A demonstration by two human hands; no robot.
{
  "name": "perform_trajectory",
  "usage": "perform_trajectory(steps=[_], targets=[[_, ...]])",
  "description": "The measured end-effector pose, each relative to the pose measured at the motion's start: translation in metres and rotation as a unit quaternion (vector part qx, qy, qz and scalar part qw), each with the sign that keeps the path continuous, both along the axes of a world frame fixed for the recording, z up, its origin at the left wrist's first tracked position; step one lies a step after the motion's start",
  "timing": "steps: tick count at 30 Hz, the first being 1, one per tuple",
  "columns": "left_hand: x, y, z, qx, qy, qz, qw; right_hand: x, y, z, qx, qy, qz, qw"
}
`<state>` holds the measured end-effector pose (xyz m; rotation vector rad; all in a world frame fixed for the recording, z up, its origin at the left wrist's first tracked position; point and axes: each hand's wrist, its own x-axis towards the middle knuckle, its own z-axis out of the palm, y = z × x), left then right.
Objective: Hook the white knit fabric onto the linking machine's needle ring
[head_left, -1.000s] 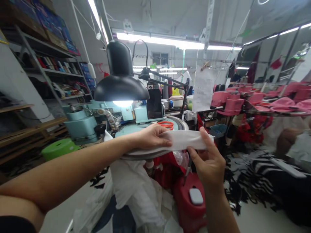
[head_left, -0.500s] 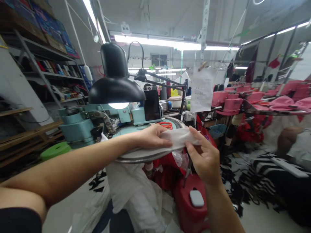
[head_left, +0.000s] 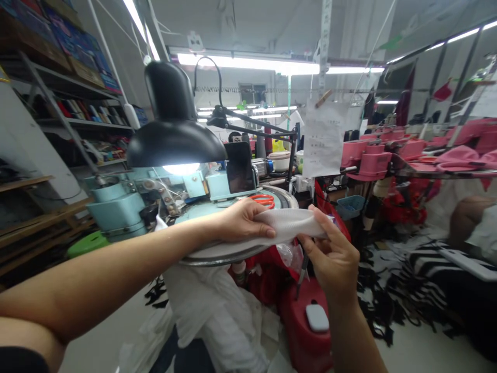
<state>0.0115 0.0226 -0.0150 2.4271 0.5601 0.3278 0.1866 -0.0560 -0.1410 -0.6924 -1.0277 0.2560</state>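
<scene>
A strip of white ribbed fabric (head_left: 291, 221) is stretched between my two hands above the round machine table. My left hand (head_left: 248, 220) is closed on its left part, with the thumb lying on top. The right end is pinched between the thumb and fingers of my right hand (head_left: 330, 251). A thin dark pointed tool (head_left: 302, 273), perhaps tweezers, sticks out below my right palm; its upper end is hidden. Behind my left hand, scissors with red handles (head_left: 263, 200) lie on the round table (head_left: 217, 259). More white fabric (head_left: 217, 305) hangs below it.
A black lamp (head_left: 174, 134) hangs over the light-blue machine (head_left: 116, 204) at left. A dark phone (head_left: 239, 167) stands behind the table. Below my right hand is a red stool (head_left: 306, 342) with a white case (head_left: 317, 317). Pink machines (head_left: 373, 160) stand at right.
My right hand has moved slightly to the right, and the fabric between my hands is pulled straighter, its ribs now showing. My left hand keeps its grip. The view has shifted a little.
</scene>
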Motion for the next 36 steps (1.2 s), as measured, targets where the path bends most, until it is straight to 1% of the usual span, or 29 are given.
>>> perform_trajectory(steps=[7,15,19,21,28,36], targets=[[0.001,0.0,0.003,-0.021,0.001,-0.013,1.0,0.005,-0.018,-0.004,0.03,-0.009,0.012,0.999],[0.001,-0.003,0.004,-0.019,0.001,0.001,1.0,-0.002,-0.007,0.0,0.043,-0.027,-0.008,0.999],[0.002,-0.003,0.005,-0.013,0.007,0.005,1.0,0.0,-0.006,-0.004,0.042,-0.037,-0.018,0.998],[0.002,-0.002,0.005,-0.008,0.015,0.007,1.0,0.001,-0.004,-0.006,0.028,-0.047,-0.022,0.998],[0.002,-0.001,0.004,0.034,0.026,0.025,0.999,0.002,0.003,-0.007,0.031,-0.063,-0.043,0.997],[0.001,0.0,0.003,0.052,0.03,0.046,0.997,0.003,0.008,-0.004,0.013,-0.079,-0.037,0.996]])
